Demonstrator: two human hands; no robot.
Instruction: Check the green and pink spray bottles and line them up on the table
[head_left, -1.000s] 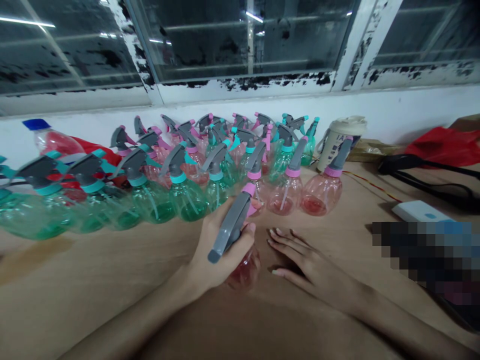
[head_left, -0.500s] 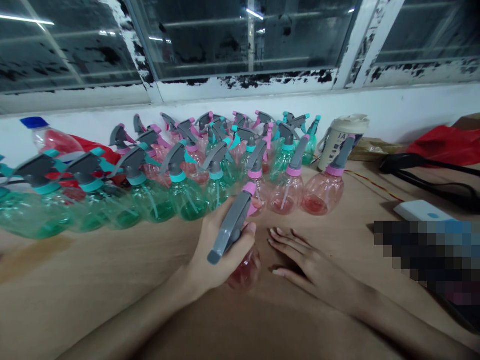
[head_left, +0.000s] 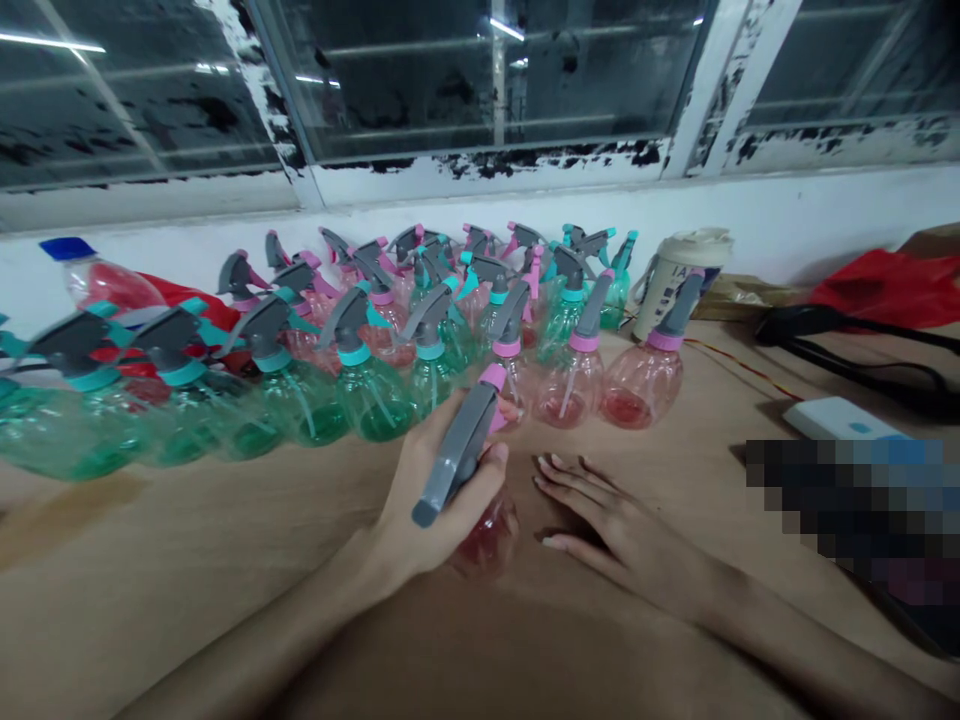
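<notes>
My left hand [head_left: 424, 480] is wrapped round the neck of a pink spray bottle [head_left: 491, 535] with a grey and pink trigger head, near the middle of the table [head_left: 247, 560]. Its fingers hide the collar, and the clear pink body shows below them. To the right of that bottle, my right hand [head_left: 600, 520] lies palm down on the wood with its fingers spread, holding nothing. Just beyond the hands stands a row of spray bottles, with green ones [head_left: 375, 400] on the left and pink ones [head_left: 645, 390] on the right.
More spray bottles crowd behind the front row. A clear bottle with a blue cap [head_left: 112, 280] leans at the far left. A pale cup [head_left: 679, 270], a black strap [head_left: 862, 350], red plastic [head_left: 885, 290] and a white box [head_left: 847, 418] are on the right.
</notes>
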